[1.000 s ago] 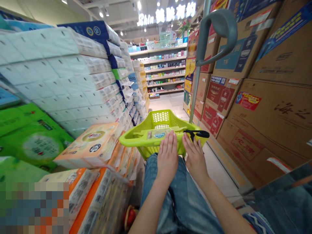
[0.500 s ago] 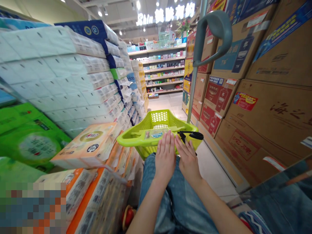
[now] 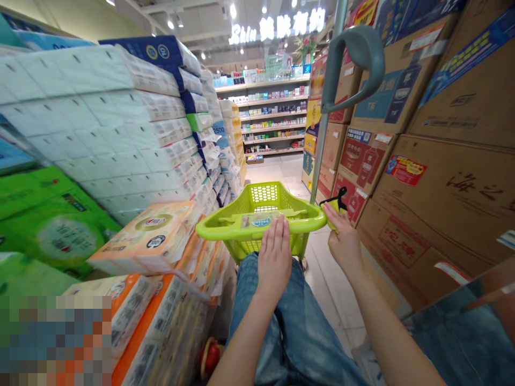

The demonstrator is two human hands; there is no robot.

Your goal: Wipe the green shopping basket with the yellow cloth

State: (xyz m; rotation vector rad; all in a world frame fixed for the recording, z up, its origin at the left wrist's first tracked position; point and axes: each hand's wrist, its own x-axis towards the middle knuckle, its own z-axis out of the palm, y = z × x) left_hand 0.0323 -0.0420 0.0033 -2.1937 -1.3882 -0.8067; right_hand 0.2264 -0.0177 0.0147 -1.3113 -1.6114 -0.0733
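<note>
My left hand point(image 3: 276, 254) lies with its fingers stretched out over the near rim of a yellow-green plastic shopping cart point(image 3: 225, 229). A label panel point(image 3: 261, 220) is fixed along that rim, just ahead of the fingertips. Off to the cart's right, my right hand point(image 3: 343, 236) is closed on a small yellow-green item with a black strap point(image 3: 335, 208); its exact kind is not clear. Part of that item is hidden behind the fingers. Through the cart's lattice walls no goods can be made out.
Stacked tissue packs point(image 3: 100, 128) rise on the left, with orange packs point(image 3: 148, 228) lower and nearer. Cardboard cartons point(image 3: 450, 198) line the right side. A metal post with a grey loop handle point(image 3: 376, 69) stands right of the cart. Product shelves point(image 3: 273, 115) cross the aisle's far end.
My right hand has moved right, away from the cart's rim and my left hand, carrying the strapped yellow-green item. My left hand stays on the rim.
</note>
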